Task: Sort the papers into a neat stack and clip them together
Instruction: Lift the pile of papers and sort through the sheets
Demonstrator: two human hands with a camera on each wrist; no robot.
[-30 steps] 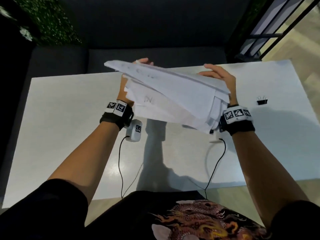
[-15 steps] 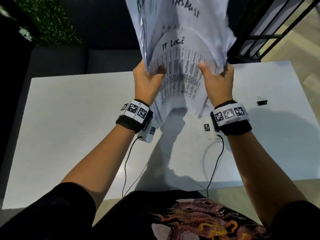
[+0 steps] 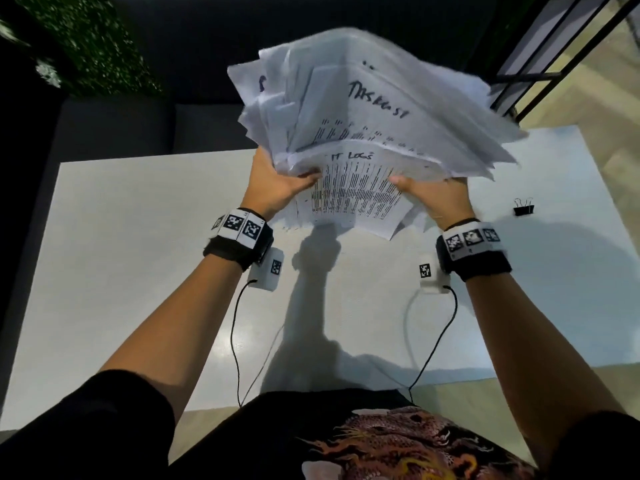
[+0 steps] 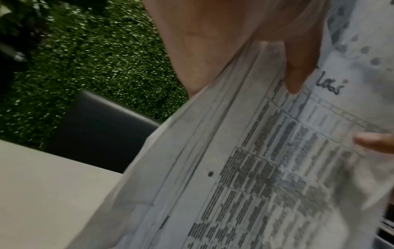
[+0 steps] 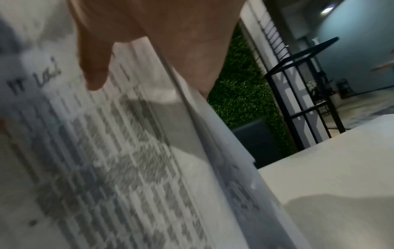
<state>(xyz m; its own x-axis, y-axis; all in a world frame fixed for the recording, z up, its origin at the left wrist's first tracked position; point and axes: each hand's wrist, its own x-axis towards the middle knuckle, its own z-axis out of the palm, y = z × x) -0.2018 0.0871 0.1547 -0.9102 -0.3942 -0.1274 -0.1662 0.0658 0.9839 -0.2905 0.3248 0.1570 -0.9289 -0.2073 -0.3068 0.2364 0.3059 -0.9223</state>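
Note:
A loose, uneven bundle of white printed papers (image 3: 360, 133) stands tilted above the white table (image 3: 138, 271), sheets fanned at the top. The front sheet shows tables and handwritten titles. My left hand (image 3: 277, 181) grips the bundle's left edge, thumb on the front sheet. My right hand (image 3: 433, 195) grips its right edge the same way. In the left wrist view my thumb (image 4: 298, 67) presses on the papers (image 4: 255, 168). In the right wrist view the thumb (image 5: 93, 67) lies on the printed sheet (image 5: 106, 151). A black binder clip (image 3: 523, 207) lies on the table to the right.
A dark bench (image 3: 121, 129) runs behind the table, with a green hedge wall (image 3: 86, 39) beyond. A black metal shelf frame (image 3: 540, 64) stands at the back right. Thin black cables (image 3: 235, 341) hang from my wrist cameras over the table.
A second ago the papers lay flat and low between my hands; I tipped them upright. Since half a second ago the bundle has dropped lower and leans right, its top fanning out.

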